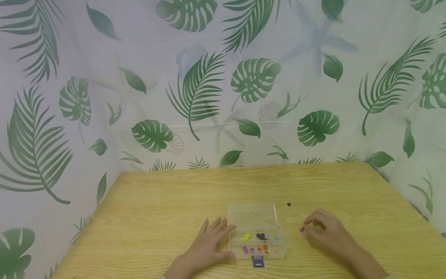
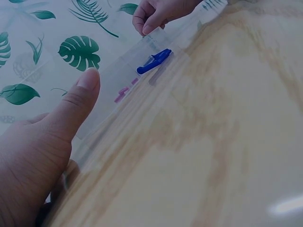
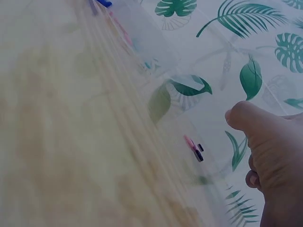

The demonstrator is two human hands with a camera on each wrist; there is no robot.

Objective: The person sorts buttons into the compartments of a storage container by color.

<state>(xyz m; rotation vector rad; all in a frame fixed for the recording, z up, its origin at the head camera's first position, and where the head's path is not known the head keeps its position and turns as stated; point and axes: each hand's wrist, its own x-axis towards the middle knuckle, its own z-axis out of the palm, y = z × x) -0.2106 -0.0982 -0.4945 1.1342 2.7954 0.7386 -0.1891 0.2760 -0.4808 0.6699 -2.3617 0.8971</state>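
A clear compartment box (image 1: 252, 215) lies on the table with its lid folded back and a blue latch (image 1: 258, 262) at the front. Small button-like discs sit in its sections: yellow (image 1: 247, 235), dark (image 1: 260, 236), purple (image 1: 245, 250), orange-red (image 1: 265, 247), pale blue and pink. My left hand (image 1: 209, 244) rests at the box's left side, fingers spread. To the right of the box, my right hand (image 1: 327, 232) is bent over a few purple and dark discs (image 1: 302, 230), thumb and index tips beside them. The right wrist view shows these discs (image 3: 191, 144) apart from the thumb.
One dark disc (image 1: 289, 204) lies alone behind the right hand, off the box's back right corner. The wood-grain table (image 1: 167, 201) meets a leaf-printed cloth (image 1: 209, 147) at the back and sides.
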